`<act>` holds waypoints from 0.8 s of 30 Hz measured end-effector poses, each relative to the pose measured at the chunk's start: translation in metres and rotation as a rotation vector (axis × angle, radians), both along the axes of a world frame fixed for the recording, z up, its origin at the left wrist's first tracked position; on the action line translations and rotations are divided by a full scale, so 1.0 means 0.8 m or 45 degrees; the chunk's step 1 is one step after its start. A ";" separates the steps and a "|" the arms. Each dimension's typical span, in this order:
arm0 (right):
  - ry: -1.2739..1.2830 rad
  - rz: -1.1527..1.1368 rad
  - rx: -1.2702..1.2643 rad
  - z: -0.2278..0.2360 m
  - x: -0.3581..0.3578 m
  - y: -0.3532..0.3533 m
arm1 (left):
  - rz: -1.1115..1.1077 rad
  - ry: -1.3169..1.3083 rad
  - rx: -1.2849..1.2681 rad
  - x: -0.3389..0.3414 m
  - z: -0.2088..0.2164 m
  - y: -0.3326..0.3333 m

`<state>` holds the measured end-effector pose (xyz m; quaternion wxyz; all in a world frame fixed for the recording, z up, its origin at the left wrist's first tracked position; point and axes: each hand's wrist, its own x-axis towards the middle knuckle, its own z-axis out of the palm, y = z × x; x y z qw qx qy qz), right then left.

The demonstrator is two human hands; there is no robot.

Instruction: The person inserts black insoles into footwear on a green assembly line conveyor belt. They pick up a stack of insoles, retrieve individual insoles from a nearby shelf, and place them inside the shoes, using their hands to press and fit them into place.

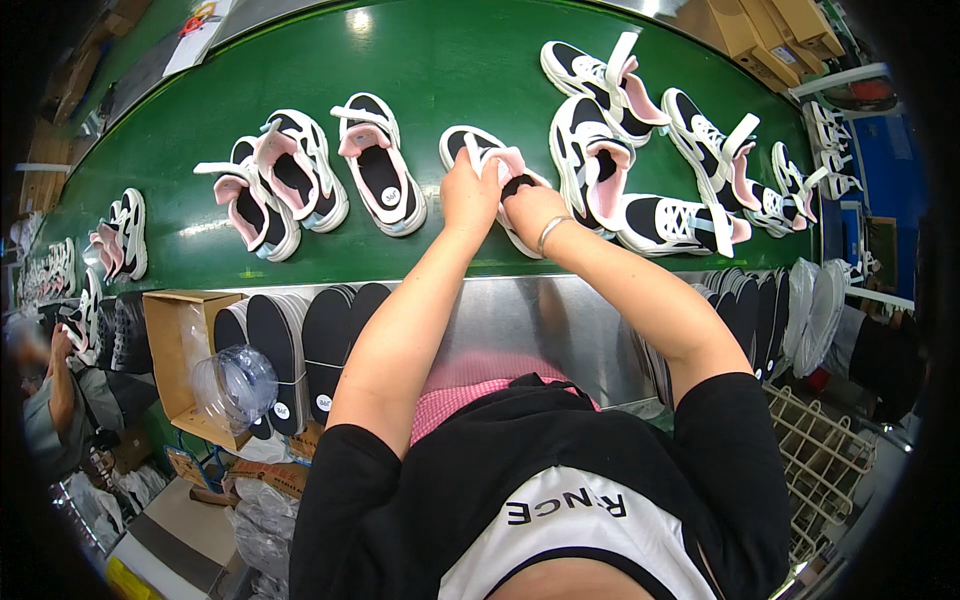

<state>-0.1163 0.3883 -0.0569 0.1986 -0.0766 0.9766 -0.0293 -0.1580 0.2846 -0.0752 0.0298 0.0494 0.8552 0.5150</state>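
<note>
On the green conveyor belt (430, 70) there's a whole line of black-and-white sneakers with pink linings, and I'm reading it left to right. Far left, a small cluster of shoes (120, 240) is sitting near the belt's edge, with another person's arm (62, 385) working below it. Next come two sneakers side by side (275, 185) and a single one (382, 160), all lying with their openings up and tongues pulled back; hard to tell from here whether their insoles are already in.

In the middle, both hands are working on one sneaker (478, 148). The left hand (468, 192) is pinching the pink tongue, fingers curled closed on it. The right hand (532, 212), bracelet on the wrist, is pressing down into the shoe's opening, fingers bent and mostly hidden, so I can't tell what it's gripping.

To the right, more sneakers (600, 150) are lying in a looser bunch. Below the belt, stacks of black insoles (300, 345) are standing on edge, so my guess is plenty of work is left.
</note>
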 end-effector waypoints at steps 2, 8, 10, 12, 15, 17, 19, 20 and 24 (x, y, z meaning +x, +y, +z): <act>0.007 0.011 -0.019 -0.011 -0.004 0.000 | 0.034 -0.053 0.097 0.000 -0.008 -0.004; -0.475 0.055 0.065 -0.025 -0.032 0.001 | 0.053 -0.153 0.221 -0.005 -0.017 -0.006; -0.559 0.215 0.146 -0.035 -0.043 0.003 | 0.027 -0.172 0.215 -0.005 -0.014 -0.007; -0.599 0.373 0.272 -0.039 -0.045 0.003 | 0.003 -0.197 0.210 -0.005 -0.012 -0.007; -0.630 0.498 0.308 -0.038 -0.052 0.000 | 0.007 -0.164 0.178 -0.006 -0.012 -0.007; -0.426 0.206 0.162 -0.031 -0.036 -0.001 | 0.002 -0.104 0.109 -0.005 -0.014 -0.009; -0.414 0.094 0.194 -0.009 -0.030 -0.012 | 0.007 -0.104 0.104 -0.001 -0.012 -0.006; -0.398 -0.019 0.224 0.002 -0.031 -0.016 | 0.011 -0.099 0.098 0.000 -0.011 -0.004; -0.391 0.050 0.217 0.043 -0.025 -0.023 | 0.013 -0.043 0.095 0.005 -0.005 -0.005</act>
